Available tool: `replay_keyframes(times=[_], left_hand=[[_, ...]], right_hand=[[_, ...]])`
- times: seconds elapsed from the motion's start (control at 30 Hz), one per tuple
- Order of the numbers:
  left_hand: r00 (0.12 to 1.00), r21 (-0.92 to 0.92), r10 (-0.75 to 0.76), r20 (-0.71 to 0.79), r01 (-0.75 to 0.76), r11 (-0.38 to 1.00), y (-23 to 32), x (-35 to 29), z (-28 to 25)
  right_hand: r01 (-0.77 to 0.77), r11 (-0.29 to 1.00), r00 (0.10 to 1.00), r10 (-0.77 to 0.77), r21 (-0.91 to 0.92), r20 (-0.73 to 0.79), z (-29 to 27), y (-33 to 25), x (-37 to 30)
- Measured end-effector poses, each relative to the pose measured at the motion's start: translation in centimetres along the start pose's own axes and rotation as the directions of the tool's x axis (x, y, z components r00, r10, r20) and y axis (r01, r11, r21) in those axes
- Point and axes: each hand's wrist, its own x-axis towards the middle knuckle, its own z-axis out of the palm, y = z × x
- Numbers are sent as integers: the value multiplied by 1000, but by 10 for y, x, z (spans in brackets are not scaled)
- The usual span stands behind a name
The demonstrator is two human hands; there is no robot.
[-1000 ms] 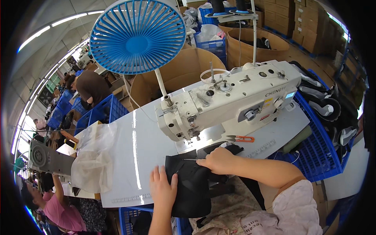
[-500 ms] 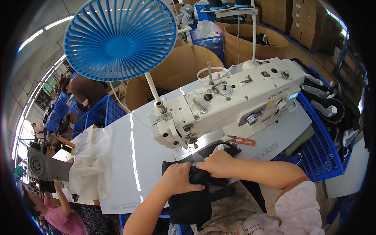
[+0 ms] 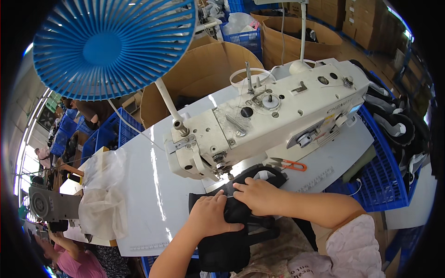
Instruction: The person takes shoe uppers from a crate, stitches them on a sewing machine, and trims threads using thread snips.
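Note:
A black padded fabric piece (image 3: 222,254) lies under both my hands, at the front edge of a white sewing machine (image 3: 259,120). Its far part reaches up beside the needle area (image 3: 229,175), with a small pale patch near its upper end. My left hand (image 3: 211,215) grips the near left side, thumb stretched across the cloth. Over the upper right part, my right hand (image 3: 255,195) holds the cloth with its fingers bent down onto it. The fingertips of both hands almost meet at a seam. What lies beneath the palms is hidden.
Orange-handled thread snips (image 3: 289,164) lie on the white table (image 3: 139,204), right of the needle. A blue slatted lamp-like disc (image 3: 102,48) stands on a post at upper left. Blue crates (image 3: 384,185) of black and grey pieces sit right. A person in pink (image 3: 76,259) works at left.
The view has shifted, so the blue disc sits further left and the machine looks nearer. My right fingers have flattened out over the cloth, and my left fingers have moved slightly.

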Motion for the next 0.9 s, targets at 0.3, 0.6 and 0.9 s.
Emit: replay_keyframes(times=[0.3,0.6,0.9], left_hand=[[967,-54,-110,229,126,991,7,11,-16],[959,-7,-112,259,118,993,10,13,-17],[975,-24,-120,186,126,992,11,7,-14]], right_hand=[[-74,997,996,74,2,42,0,0,3],[-70,997,997,70,7,34,8,2,3],[-101,994,990,97,45,101,2,1,3]])
